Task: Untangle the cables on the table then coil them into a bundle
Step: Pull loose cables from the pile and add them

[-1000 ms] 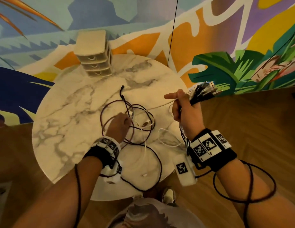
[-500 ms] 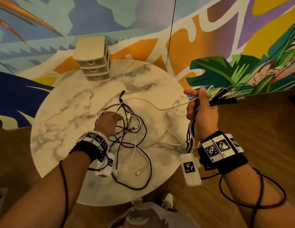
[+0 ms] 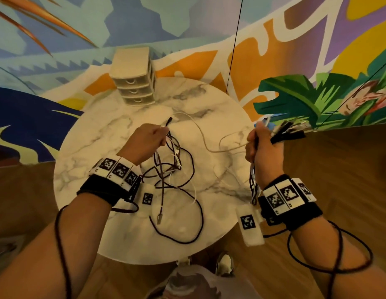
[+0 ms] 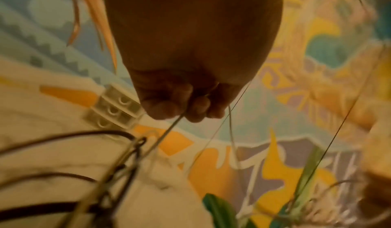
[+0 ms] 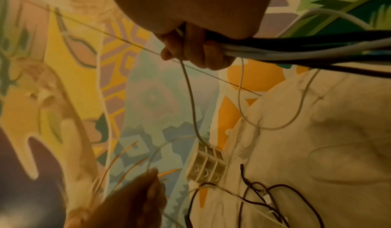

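A: Item one, nearest the viewer?

B: Loose dark cable (image 3: pixel 187 223), looping on the near part of the marble table (image 3: pixel 84 173), one metal plug lying beside it.

A: Next out?

B: The tangle (image 3: pixel 170 165) of dark and white leads, sitting mid-table, just right of the left hand (image 3: pixel 144 141). That hand is hovering above it, fingers curled and pinching thin strands that are hanging down into the knot.

A: And the other hand?

B: The right hand (image 3: pixel 263 147) is staying off the table's right edge, fist closed round a bundle of cables (image 3: pixel 286 132), plug ends fanning out to the right, tails trailing down past the wrist.

A: What is joining them?

B: A white cable (image 3: pixel 200 134), running roughly left to right from the right fist, arcing over the far tabletop toward the tangle. In my judgement the pull should go along that line, rightward; the left hand is nearer the knot and better placed to be steadying it.

A: Farthest entry?

B: A small drawer unit (image 3: pixel 133 83), standing at the far rim.
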